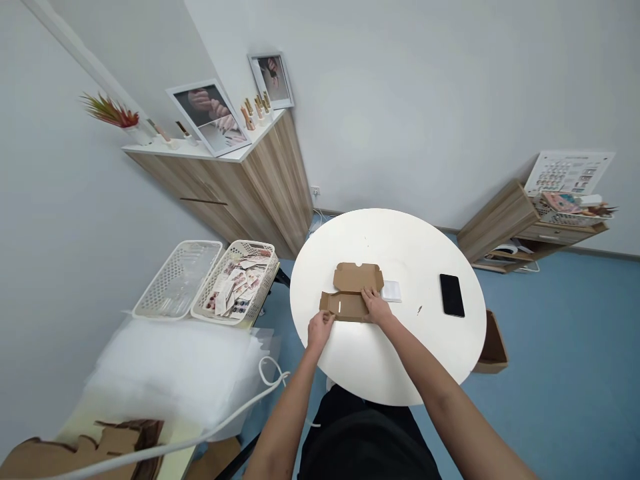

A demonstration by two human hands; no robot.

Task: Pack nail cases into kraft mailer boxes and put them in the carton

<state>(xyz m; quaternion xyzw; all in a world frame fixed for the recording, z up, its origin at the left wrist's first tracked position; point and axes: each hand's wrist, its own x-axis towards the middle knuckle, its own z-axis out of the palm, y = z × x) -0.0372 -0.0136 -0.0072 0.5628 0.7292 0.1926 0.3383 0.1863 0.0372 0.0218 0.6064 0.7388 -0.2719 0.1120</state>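
A brown cardboard box [353, 307], partly folded, lies on the white round table [380, 367] with its lid [357, 276] laid back towards the far side. At the box's front left corner, my left hand [321, 329] is closed, its fingers pinching the flap there. My right hand [377, 308] grips the right end of the base, fingers over the wall and inside; part of that end is hidden beneath it. A white slot-like mark shows on the left of the base. Just right of the box lies a small stack of clear or white packets [391, 291].
A black phone or tablet [452, 295] lies on the table's right, with a small dark scrap [419, 310] nearer. Left stand white baskets [235, 283], translucent sheets [170, 367] and flat cardboard pieces [115, 443]. A white cable [220, 427] crosses the lower left. An open carton [493, 347] sits on the floor.
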